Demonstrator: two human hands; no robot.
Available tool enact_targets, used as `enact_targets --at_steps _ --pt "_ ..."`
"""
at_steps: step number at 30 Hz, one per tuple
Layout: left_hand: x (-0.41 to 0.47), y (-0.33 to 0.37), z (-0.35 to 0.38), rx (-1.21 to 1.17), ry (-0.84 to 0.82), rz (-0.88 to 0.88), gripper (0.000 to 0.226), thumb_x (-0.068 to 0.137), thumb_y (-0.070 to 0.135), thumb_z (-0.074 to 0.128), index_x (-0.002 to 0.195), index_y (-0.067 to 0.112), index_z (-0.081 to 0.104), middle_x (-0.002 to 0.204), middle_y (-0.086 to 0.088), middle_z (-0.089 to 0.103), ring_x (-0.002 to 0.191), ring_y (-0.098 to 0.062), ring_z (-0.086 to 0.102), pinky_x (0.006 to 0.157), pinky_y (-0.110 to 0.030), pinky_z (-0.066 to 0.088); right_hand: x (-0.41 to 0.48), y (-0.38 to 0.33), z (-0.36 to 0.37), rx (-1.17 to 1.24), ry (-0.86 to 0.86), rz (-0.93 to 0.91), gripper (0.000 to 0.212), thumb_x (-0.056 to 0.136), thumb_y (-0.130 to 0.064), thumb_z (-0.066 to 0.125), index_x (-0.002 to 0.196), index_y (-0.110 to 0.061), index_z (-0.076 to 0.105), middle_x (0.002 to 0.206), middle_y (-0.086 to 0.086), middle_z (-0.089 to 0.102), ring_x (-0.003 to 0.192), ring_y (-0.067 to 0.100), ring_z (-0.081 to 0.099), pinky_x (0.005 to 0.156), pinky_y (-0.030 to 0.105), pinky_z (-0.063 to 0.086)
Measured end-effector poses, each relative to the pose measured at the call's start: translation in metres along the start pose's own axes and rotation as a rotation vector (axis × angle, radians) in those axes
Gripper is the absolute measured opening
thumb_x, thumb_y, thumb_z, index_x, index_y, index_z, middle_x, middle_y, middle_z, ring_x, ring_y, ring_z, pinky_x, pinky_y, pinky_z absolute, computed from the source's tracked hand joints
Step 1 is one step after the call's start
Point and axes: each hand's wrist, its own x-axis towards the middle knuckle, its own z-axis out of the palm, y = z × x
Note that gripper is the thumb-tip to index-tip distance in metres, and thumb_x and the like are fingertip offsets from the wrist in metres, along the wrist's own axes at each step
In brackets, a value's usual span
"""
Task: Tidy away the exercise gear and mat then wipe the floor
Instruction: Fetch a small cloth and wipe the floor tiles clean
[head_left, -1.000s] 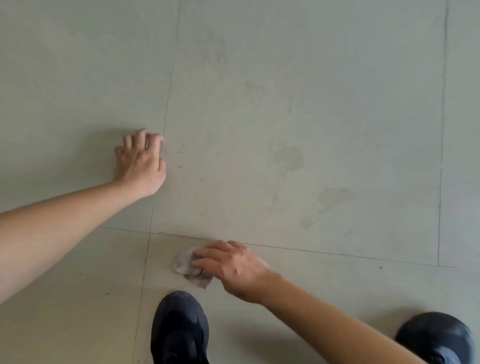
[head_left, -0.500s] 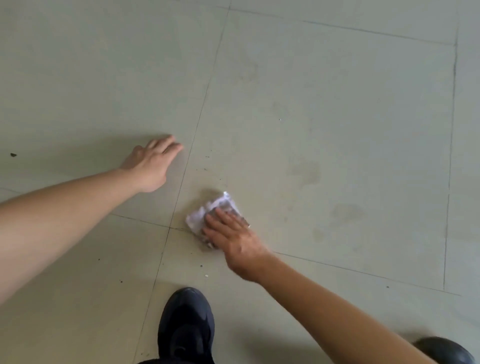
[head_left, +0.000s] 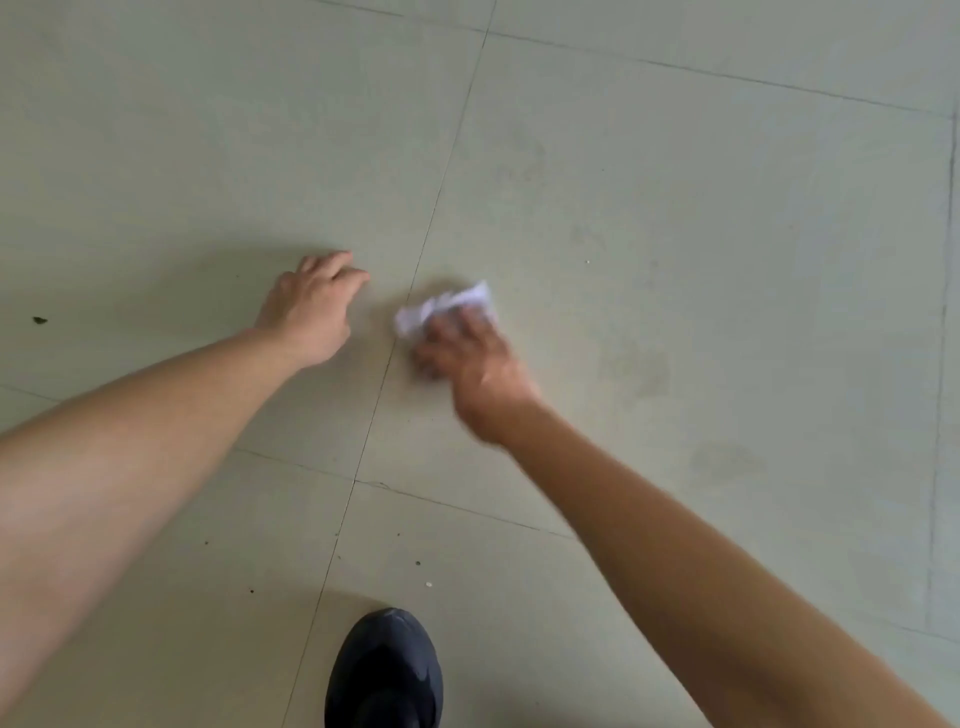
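Right hand (head_left: 467, 358), fingers extended, presses tissue (head_left: 447, 306) beside tile seam (head_left: 435, 208); left hand (head_left: 311, 306) open, braced on floor (head_left: 727, 260).

At the bottom edge of your view, a dark shoe (head_left: 384, 670) points away from you, its toe rounded and its heel cut off by the frame. It sits just right of a thin grout line (head_left: 317, 608). A little ahead of the toe lies a small white crumb (head_left: 429, 584), with a dark speck (head_left: 418, 563) beside it. Far to your left, a larger dark fleck (head_left: 39, 320) lies alone.
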Motion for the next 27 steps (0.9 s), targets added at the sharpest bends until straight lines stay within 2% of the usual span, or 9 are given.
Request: enact_targets --at_steps 3,6,12,15,17,20,23,25,27 --pt "0.016 -0.002 0.001 -0.026 0.036 -0.061 0.066 0.074 -0.005 0.059 0.137 0.012 0.052 0.154 -0.011 0.038 0.133 -0.037 0.04 0.099 -0.05 0.043 -0.042 -0.039 0.02 -0.023 -0.267 -0.47 0.051 0.091 -0.014 0.043 0.139 -0.025 0.057 0.156 0.004 0.041 0.151 0.034 0.022 0.124 0.047 0.012" --pt "0.031 0.003 0.003 -0.052 0.093 -0.071 0.072 0.073 -0.006 0.059 0.142 0.011 0.047 0.155 -0.014 0.034 0.137 -0.037 0.037 0.1 -0.052 0.042 -0.039 -0.013 0.012 -0.025 -0.343 -0.553 0.056 0.089 -0.012 0.053 0.143 -0.029 0.053 0.16 -0.002 0.034 0.153 0.024 0.016 0.125 0.039 0.002" --pt "0.069 0.026 0.005 -0.037 0.13 -0.079 0.076 0.079 0.0 0.059 0.149 0.013 0.035 0.16 -0.015 0.024 0.143 -0.036 0.026 0.107 -0.052 0.033 0.013 0.113 -0.037 0.008 0.078 0.259 0.053 0.091 -0.011 0.035 0.137 -0.022 0.06 0.151 0.007 0.049 0.142 0.034 0.038 0.116 0.048 0.035" --pt "0.084 0.033 0.006 -0.069 0.158 -0.135 0.072 0.082 0.0 0.054 0.15 0.014 0.033 0.161 -0.011 0.024 0.145 -0.032 0.024 0.109 -0.053 0.028 0.0 0.148 -0.063 0.067 0.211 0.771 0.066 0.084 -0.005 0.038 0.145 -0.026 0.05 0.159 -0.003 0.036 0.149 0.024 0.025 0.116 0.043 0.034" --pt "0.096 0.036 0.009 -0.098 0.186 -0.171 0.069 0.083 -0.001 0.053 0.149 0.013 0.034 0.16 -0.01 0.026 0.145 -0.031 0.025 0.11 -0.054 0.027 -0.004 0.145 -0.06 0.037 0.299 0.917 0.065 0.086 -0.002 0.038 0.145 -0.026 0.049 0.16 -0.002 0.034 0.15 0.026 0.022 0.118 0.042 0.031" --pt "0.113 0.036 0.011 -0.098 0.224 -0.171 0.066 0.086 0.001 0.05 0.148 0.013 0.035 0.16 -0.008 0.026 0.146 -0.031 0.025 0.112 -0.055 0.023 0.0 0.108 -0.03 0.034 0.291 0.472 0.048 0.093 -0.005 0.042 0.135 -0.019 0.06 0.145 0.011 0.053 0.14 0.04 0.038 0.118 0.046 0.029" --pt "0.133 0.032 0.012 -0.115 0.265 -0.17 0.065 0.086 0.001 0.048 0.149 0.012 0.035 0.16 -0.01 0.026 0.146 -0.032 0.025 0.113 -0.056 0.021 -0.006 0.073 -0.014 0.044 -0.011 -0.084 0.046 0.098 -0.007 0.042 0.138 -0.022 0.059 0.154 0.007 0.045 0.149 0.032 0.028 0.124 0.043 0.017" --pt "0.145 0.028 0.012 -0.135 0.288 -0.183 0.064 0.087 0.002 0.046 0.149 0.012 0.035 0.16 -0.01 0.026 0.147 -0.031 0.024 0.113 -0.057 0.02 0.007 0.099 -0.024 -0.016 -0.078 -0.253 0.048 0.096 -0.008 0.041 0.138 -0.022 0.06 0.154 0.005 0.044 0.148 0.027 0.032 0.123 0.042 0.022" --pt "0.153 0.025 0.015 -0.155 0.322 -0.185 0.06 0.088 0.004 0.044 0.148 0.013 0.038 0.159 -0.01 0.029 0.147 -0.03 0.025 0.113 -0.056 0.02 0.034 0.146 -0.037 -0.028 -0.015 -0.212 0.041 0.1 -0.009 0.041 0.132 -0.02 0.065 0.147 0.007 0.053 0.141 0.027 0.044 0.119 0.042 0.031"
